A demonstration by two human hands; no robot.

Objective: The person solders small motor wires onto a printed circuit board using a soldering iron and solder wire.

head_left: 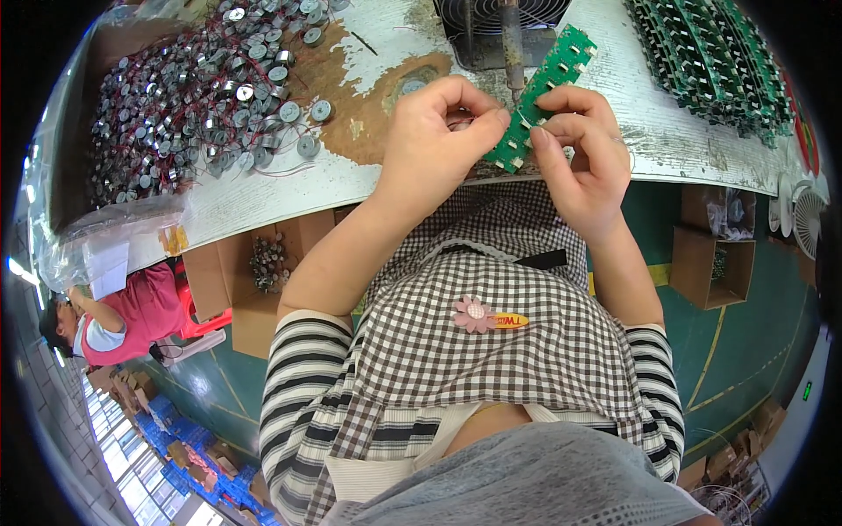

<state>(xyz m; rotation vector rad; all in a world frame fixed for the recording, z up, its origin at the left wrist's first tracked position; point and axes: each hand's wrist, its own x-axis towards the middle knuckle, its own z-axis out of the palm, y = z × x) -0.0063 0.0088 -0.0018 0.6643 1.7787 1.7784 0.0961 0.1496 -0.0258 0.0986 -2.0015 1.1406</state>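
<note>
Gently, by the edges: circuit board [548, 74]

At the soldering iron's [511, 44] tip, it looks light, stiff, delicately jointed. Left of the iron, the left hand [428, 140] pinches, contents unclear; rightward, the right hand [589, 162] pinches thin wire [524, 116].

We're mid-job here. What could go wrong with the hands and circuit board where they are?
1. Both the left hand and right hand have fingertips near the tip of the soldering iron; if it is hot, a slip might burn them.
2. The green circuit board has its near end close to the edge of the worktable, so a nudge could push it over.
3. The round metal components lie heaped with red leads, which might snag.
</note>
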